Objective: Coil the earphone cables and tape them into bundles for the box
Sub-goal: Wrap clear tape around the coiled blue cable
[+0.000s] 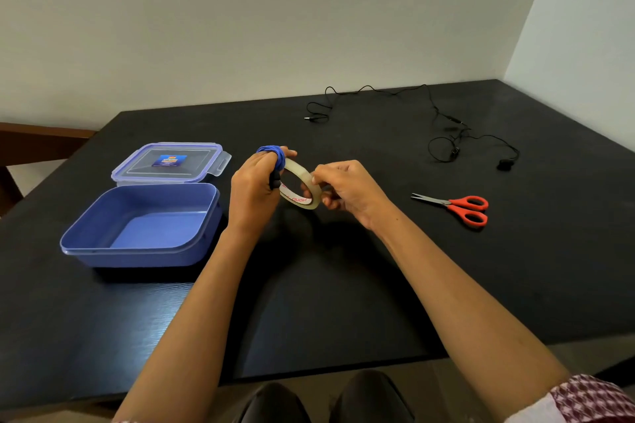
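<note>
My left hand (pixel 252 187) is closed around a coiled blue earphone cable (pixel 275 154), which is wound around its fingers and sticks out at the top. It also touches the left side of a clear tape roll (pixel 298 170). My right hand (pixel 343 187) pinches the roll's right rim between thumb and fingers. Both hands hover above the middle of the black table (pixel 343 285). A black earphone cable (pixel 443 127) lies loose and uncoiled at the far right of the table. The blue box (pixel 103 244) stands open at the left with nothing in it.
The box's clear lid (pixel 137 166) lies flat just behind the box. Red-handled scissors (pixel 460 208) rest to the right of my hands, blades pointing left. White walls (pixel 240 27) meet at the table's far right corner. A brown chair (pixel 34 144) shows at the left edge.
</note>
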